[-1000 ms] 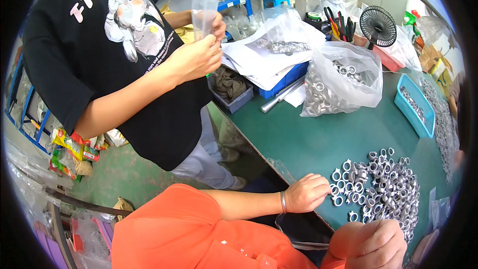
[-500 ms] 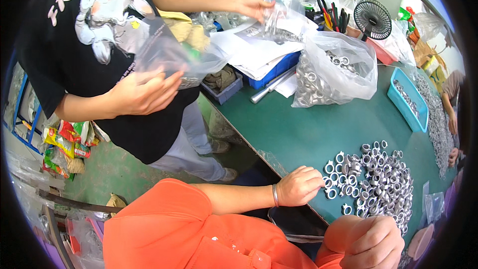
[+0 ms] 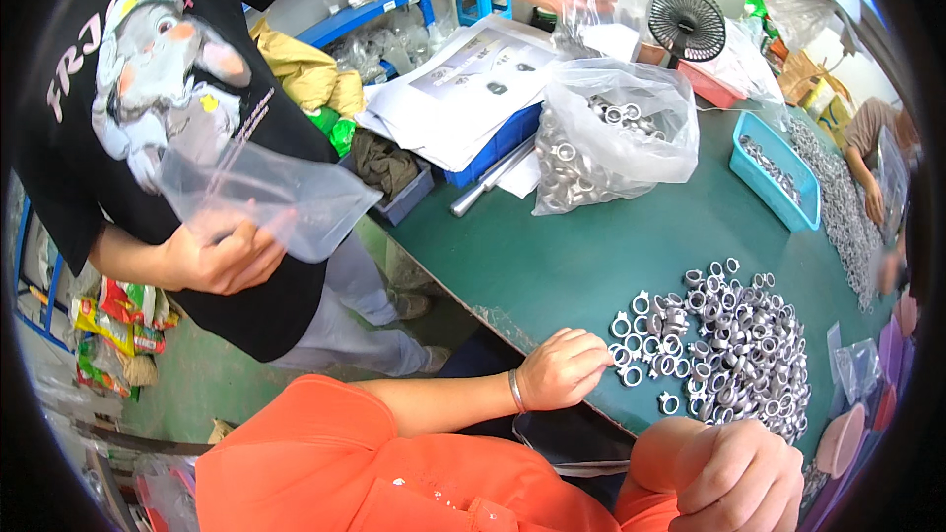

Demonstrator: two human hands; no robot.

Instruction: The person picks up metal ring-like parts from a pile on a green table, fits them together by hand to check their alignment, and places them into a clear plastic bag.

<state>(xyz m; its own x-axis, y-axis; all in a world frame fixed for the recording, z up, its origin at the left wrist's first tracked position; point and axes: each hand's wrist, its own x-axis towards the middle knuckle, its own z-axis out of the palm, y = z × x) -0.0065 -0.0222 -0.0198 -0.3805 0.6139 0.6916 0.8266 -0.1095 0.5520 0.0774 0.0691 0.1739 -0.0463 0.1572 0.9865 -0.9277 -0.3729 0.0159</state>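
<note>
A heap of small grey metal rings (image 3: 754,350) with side lugs lies on the green table (image 3: 463,271). My left hand (image 3: 566,370), a bracelet at its wrist, rests by the table's edge, fingers curled, fingertips at the heap's left border. Whatever those fingers pinch, if anything, is hidden. Nearer to me, my right hand (image 3: 741,478) is closed in front of the heap, knuckles up; its inside cannot be seen. A single ring (image 3: 669,403) sits apart between my two hands.
Across the corner a person in a black shirt (image 3: 187,69) holds a clear plastic bag (image 3: 281,199) and another bag (image 3: 609,0). A clear bag of rings (image 3: 611,153), a blue basket (image 3: 778,172), papers (image 3: 463,79) and a black fan (image 3: 687,22) stand beyond the heap.
The view has shifted, so the table things sit further left. The other person's near bag has swung open lower down, and their far hand has moved right with its bag. My hands stay closed.
</note>
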